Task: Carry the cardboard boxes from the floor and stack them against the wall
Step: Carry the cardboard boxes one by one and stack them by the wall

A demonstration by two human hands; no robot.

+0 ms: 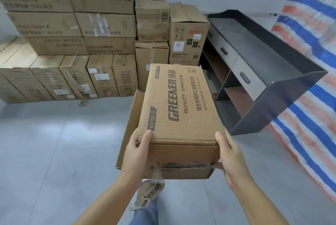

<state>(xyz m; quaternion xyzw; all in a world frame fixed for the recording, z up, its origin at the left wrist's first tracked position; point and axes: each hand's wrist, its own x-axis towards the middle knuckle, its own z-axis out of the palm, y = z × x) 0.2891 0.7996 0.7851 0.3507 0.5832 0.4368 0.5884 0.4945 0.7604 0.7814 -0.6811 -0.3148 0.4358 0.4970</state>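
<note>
Item: GREENER cardboard box (174,104), carried clear of the floor (54,143), long axis pointing ahead. Left hand (135,149) and right hand (231,153) grip its near corners; fingers wrap beneath, thumbs press on top. Loose flap (130,126) hangs open beyond the left fingers; torn tape (151,193) dangles below them. Stacked boxes (81,43) stand against the wall, well ahead of the fingers. Handling advice: keep the box level, support the underside, and mind the black cabinet (263,72) to the right.
</note>
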